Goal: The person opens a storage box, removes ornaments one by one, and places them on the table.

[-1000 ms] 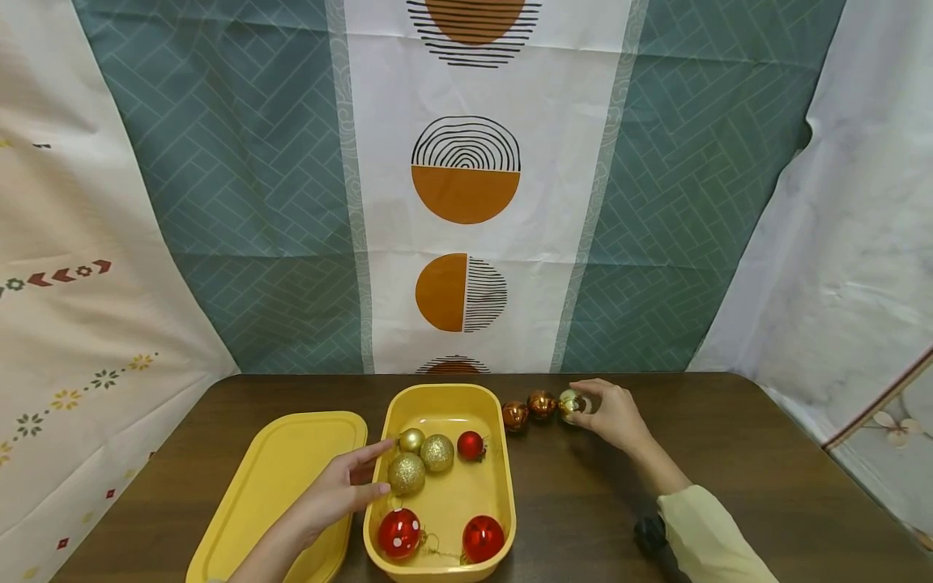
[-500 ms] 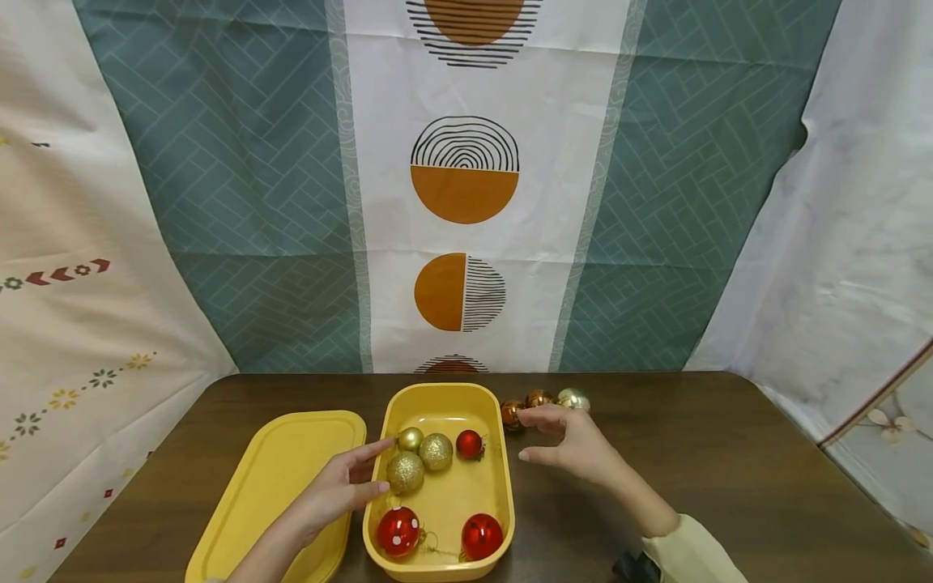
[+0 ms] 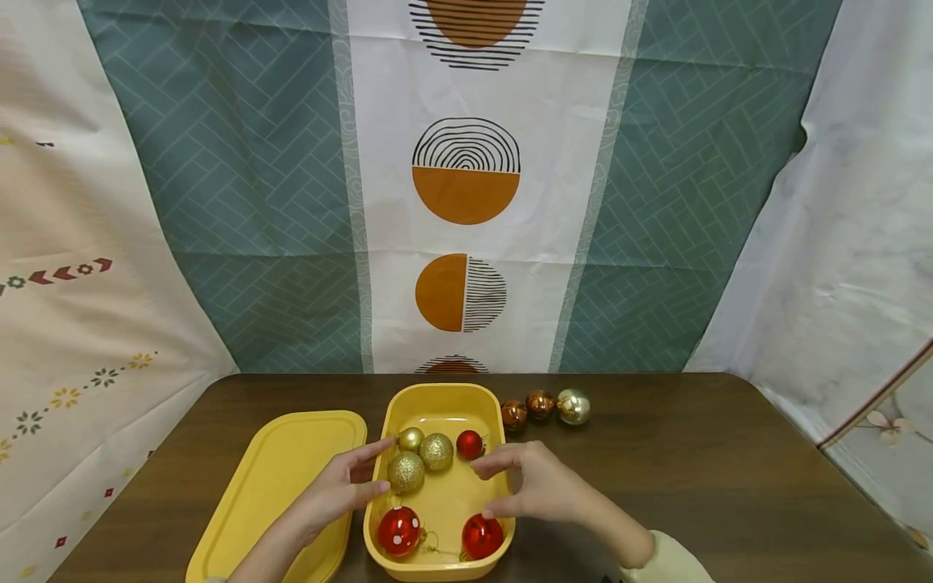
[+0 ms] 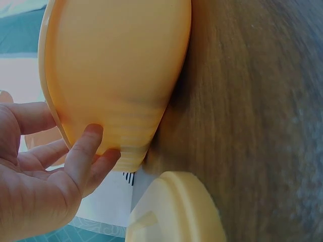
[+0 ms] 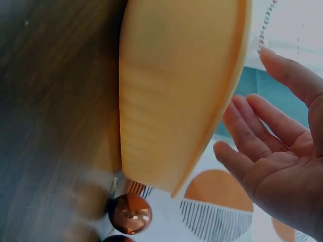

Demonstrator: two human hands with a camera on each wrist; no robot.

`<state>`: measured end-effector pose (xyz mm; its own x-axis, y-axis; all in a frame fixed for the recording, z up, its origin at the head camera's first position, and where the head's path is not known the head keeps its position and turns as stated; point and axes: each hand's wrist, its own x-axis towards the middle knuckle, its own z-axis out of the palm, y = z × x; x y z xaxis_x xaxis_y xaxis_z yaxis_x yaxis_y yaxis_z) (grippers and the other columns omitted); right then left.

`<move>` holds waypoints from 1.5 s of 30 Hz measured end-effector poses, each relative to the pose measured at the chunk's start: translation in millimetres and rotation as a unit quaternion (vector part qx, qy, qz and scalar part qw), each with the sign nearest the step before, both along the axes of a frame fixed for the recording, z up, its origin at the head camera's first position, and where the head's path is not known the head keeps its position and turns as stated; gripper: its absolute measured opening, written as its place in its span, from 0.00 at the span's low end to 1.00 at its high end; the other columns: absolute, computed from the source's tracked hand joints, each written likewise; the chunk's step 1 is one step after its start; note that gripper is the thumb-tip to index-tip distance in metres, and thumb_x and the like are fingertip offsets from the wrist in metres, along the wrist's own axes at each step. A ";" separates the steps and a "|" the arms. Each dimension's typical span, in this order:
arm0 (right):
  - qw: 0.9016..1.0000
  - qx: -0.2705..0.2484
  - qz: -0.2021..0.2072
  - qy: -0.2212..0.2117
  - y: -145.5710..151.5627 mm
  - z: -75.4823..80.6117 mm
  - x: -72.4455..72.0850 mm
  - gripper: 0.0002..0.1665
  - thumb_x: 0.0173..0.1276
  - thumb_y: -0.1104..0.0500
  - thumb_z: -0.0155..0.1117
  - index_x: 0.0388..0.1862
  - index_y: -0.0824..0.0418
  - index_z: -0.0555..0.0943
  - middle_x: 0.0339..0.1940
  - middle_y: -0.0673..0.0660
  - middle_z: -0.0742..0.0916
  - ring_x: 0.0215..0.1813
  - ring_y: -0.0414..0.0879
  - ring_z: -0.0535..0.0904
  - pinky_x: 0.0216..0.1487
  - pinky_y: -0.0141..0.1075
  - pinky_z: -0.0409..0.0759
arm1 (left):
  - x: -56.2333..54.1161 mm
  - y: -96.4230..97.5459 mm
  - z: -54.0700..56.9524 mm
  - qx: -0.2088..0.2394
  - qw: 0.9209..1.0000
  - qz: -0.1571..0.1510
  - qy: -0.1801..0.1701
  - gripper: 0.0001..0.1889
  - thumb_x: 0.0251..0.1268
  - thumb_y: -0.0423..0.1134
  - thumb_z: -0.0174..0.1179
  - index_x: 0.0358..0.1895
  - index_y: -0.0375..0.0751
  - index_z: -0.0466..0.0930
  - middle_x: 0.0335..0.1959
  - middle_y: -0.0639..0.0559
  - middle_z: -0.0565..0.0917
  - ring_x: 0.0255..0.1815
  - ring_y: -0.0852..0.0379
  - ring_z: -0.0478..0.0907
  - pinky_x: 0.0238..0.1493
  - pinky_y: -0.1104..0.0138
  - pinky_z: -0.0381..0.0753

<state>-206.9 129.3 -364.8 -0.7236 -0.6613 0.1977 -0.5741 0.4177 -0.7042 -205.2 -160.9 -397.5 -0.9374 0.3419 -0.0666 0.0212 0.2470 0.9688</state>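
A deep yellow plastic box [image 3: 445, 504] stands in front of me. My left hand [image 3: 337, 487] holds its left rim; in the left wrist view, some fingers [image 4: 85, 151] lie on the outer wall and others reach over the rim. My right hand [image 3: 543, 487] is over the right side of the box, thumb and forefinger spread with nothing between them. Below its thumb lies a shiny red Christmas ball [image 3: 482, 537]. Also in the box are a white-dotted red ball [image 3: 398, 531], a small red ball [image 3: 470, 444], two glittery gold balls [image 3: 406, 471] and a smaller smooth gold ball [image 3: 411, 439].
Two copper balls [image 3: 540, 405] and a pale gold ball [image 3: 573, 406] lie in a row behind the box's right side. A yellow lid [image 3: 280, 457] lies left of the box on the dark wooden table [image 3: 678, 461]. Patterned cloth [image 3: 641, 202] hangs behind.
My right hand has let go of the pale gold ball, which stays at the end of the row. It has moved left and nearer, over the box. My left hand has stayed put.
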 end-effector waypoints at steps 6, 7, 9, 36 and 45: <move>0.996 0.071 0.000 0.049 -8.3 -1.2 5.5 0.24 0.46 0.59 0.74 0.44 0.64 0.83 0.40 0.52 0.86 0.45 0.37 0.78 0.47 0.31 0.74 | -0.5 -0.2 -1.0 0.002 1.000 -0.001 0.001 0.32 0.57 0.32 0.58 0.65 0.27 0.58 0.64 0.27 0.60 0.55 0.42 0.70 0.47 0.56 0.76; 0.995 0.080 -0.001 0.054 -9.2 -1.4 6.0 0.24 0.46 0.59 0.74 0.44 0.64 0.83 0.40 0.51 0.86 0.45 0.37 0.78 0.47 0.31 0.74 | -0.6 -0.3 -1.2 0.003 1.000 -0.002 0.001 0.33 0.57 0.32 0.58 0.65 0.27 0.58 0.64 0.27 0.60 0.55 0.41 0.70 0.47 0.56 0.76; 0.993 0.097 -0.003 0.060 -10.8 -0.9 7.4 0.23 0.45 0.59 0.74 0.44 0.63 0.83 0.39 0.49 0.86 0.45 0.37 0.77 0.47 0.31 0.73 | -0.7 -0.3 -1.4 0.003 1.000 -0.001 0.000 0.32 0.57 0.32 0.58 0.65 0.27 0.58 0.64 0.27 0.60 0.55 0.42 0.70 0.47 0.56 0.76; 0.979 0.196 0.020 0.053 -28.3 -1.8 10.3 0.16 0.40 0.60 0.76 0.32 0.61 0.86 0.27 0.45 0.85 0.31 0.30 0.76 0.34 0.22 0.72 | 0.6 -0.3 -2.0 0.001 1.000 0.006 -0.002 0.32 0.57 0.32 0.58 0.65 0.28 0.58 0.64 0.28 0.60 0.56 0.41 0.69 0.47 0.56 0.76; 0.978 0.196 0.022 0.064 -27.8 -2.1 10.9 0.14 0.40 0.59 0.76 0.30 0.60 0.86 0.25 0.44 0.85 0.30 0.29 0.75 0.32 0.20 0.70 | 0.6 -0.3 -1.2 0.003 1.000 0.002 0.000 0.32 0.58 0.32 0.58 0.66 0.28 0.58 0.65 0.28 0.59 0.57 0.40 0.68 0.47 0.56 0.76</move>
